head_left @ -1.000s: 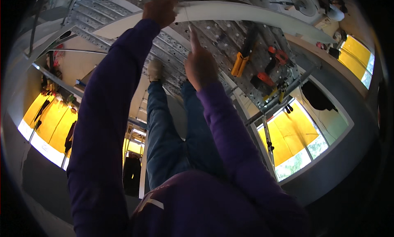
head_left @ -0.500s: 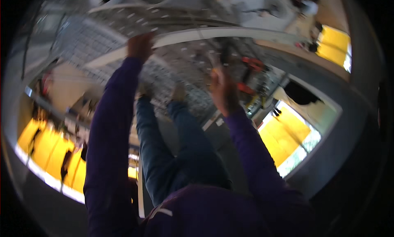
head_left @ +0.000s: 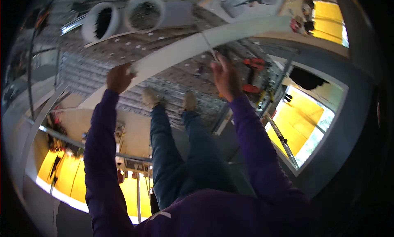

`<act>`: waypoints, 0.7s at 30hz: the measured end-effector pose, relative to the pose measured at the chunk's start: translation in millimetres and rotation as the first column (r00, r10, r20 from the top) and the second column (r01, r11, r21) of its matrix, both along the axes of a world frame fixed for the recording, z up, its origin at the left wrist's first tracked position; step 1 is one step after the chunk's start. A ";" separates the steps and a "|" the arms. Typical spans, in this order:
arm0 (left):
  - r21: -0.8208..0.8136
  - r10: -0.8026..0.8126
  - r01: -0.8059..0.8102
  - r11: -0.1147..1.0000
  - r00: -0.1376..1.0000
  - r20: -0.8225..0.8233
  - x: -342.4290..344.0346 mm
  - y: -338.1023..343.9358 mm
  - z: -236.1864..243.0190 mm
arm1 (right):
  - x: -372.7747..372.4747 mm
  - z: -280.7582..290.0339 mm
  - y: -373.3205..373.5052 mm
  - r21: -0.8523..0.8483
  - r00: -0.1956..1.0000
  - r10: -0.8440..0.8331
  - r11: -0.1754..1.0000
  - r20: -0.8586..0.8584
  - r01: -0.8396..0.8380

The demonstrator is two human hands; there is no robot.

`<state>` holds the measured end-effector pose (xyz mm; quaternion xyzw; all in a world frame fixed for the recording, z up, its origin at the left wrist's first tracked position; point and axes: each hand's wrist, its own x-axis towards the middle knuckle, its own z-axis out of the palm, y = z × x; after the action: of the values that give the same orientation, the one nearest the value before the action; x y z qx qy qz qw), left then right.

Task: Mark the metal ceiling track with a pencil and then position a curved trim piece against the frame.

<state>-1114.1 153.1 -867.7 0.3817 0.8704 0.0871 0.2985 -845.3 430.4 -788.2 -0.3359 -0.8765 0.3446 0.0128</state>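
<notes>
A long, pale white strip (head_left: 180,42), curved by the lens, runs across in front of me. My left hand (head_left: 119,78) is closed at its near edge, left of my feet. A small pale blur shows at those fingertips; I cannot make out what it is. My right hand (head_left: 226,79) is closed round a slim, thin-shafted tool (head_left: 210,46), its exact kind unclear. The shaft points up and left, crossing the strip. To the right of that hand, a red and black cordless drill (head_left: 253,64) lies on the grey ribbed surface.
My shoes (head_left: 189,101) rest on the grey ribbed surface (head_left: 176,83). Two white ring-shaped pieces (head_left: 101,23) stand at the far left. A white tray-like piece (head_left: 234,3) lies at the back. Metal rails (head_left: 135,157) and window openings with yellow (head_left: 295,114) surround the area.
The view has shifted and become sharper. My left hand has moved left and nearer along the strip. The strip shows broader, and the right hand still grips the slim tool.
</notes>
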 end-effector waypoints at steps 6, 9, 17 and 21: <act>0.025 0.012 -0.013 1.000 0.998 0.059 -20.9 -13.4 -3.2 | -47.7 14.7 -119.0 -0.296 0.997 -0.050 0.953 0.066 0.067; 0.053 -0.016 0.012 0.999 0.997 0.074 -35.6 -7.7 -6.4 | -60.4 8.4 -159.3 -0.304 0.994 -0.105 0.947 0.017 0.105; 0.152 -0.154 0.147 0.977 0.987 0.035 -56.1 -13.8 -40.4 | -25.8 34.5 -140.1 -0.316 0.980 -0.196 0.929 0.025 0.194; -0.007 -0.091 0.093 0.996 0.990 0.110 -39.2 38.8 -1.4 | 27.9 32.2 -85.2 -0.259 0.971 -0.239 0.939 -0.013 0.228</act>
<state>-1153.3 191.8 -869.2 0.4142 0.8347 0.0888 0.3519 -817.4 345.2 -756.1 -0.4287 -0.7782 0.4581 0.0295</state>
